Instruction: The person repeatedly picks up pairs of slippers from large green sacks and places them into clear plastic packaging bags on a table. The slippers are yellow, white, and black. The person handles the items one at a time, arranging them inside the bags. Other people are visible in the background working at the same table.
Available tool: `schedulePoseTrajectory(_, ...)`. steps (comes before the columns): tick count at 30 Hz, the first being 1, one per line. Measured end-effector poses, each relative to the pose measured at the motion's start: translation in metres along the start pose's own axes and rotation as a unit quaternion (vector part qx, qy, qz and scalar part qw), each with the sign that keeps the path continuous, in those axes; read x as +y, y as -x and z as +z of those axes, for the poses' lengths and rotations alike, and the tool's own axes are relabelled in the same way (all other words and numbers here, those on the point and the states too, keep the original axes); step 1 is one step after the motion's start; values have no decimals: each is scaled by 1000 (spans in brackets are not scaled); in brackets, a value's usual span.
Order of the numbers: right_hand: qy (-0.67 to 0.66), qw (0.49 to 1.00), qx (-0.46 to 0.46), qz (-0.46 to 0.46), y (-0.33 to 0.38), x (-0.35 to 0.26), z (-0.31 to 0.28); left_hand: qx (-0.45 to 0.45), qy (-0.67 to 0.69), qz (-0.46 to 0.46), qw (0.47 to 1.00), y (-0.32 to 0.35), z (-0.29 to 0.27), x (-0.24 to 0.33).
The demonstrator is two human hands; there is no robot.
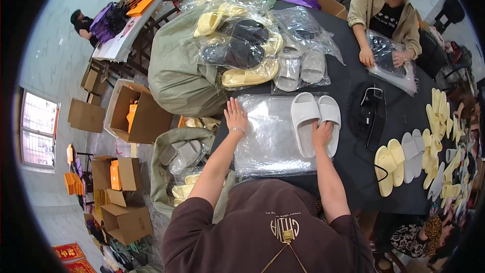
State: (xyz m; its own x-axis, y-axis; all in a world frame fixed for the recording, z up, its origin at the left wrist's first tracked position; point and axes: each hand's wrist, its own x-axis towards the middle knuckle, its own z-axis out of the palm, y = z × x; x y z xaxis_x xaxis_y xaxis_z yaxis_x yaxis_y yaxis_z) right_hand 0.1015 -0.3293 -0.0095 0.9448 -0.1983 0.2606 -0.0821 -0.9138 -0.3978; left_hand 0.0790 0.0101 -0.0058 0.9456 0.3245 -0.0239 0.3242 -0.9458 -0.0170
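Observation:
My left hand (236, 116) lies flat, fingers spread, on the upper left corner of a stack of clear plastic bags (265, 136) on the black-covered table. My right hand (322, 134) grips a pair of light grey slippers (304, 114) at the right side of the stack. Its fingertips go in under the straps and are partly hidden. The slippers stand side by side, toes away from me, over the bags' right edge.
Bagged slippers (251, 73) pile up beyond the bags, beside a full green sack (177, 65). An open sack (161, 172) sits at lower left. To the right are a black device (373, 119), yellow slippers (385, 172) and grey ones. Across the table, a person handles a bagged item (386, 53).

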Motion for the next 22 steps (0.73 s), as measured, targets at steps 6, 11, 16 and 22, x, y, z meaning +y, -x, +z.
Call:
schedulePoseTrajectory(6, 7, 998, -47, 40, -2, 3, -5, -23, 146, 143, 979, 94, -21, 11)
schedulePoseTrajectory(11, -20, 995, -89, 30, -11, -11, -31, -90, 118, 140, 979, 148, -21, -12)
schedulePoseTrajectory(16, -56, 982, -177, -44, 43, -92, -72, -56, 110, 141, 982, 154, -11, -9)
schedulePoseTrajectory(22, -49, 969, -215, -114, 111, -79, -33, -77, 109, 143, 981, 152, -3, -12)
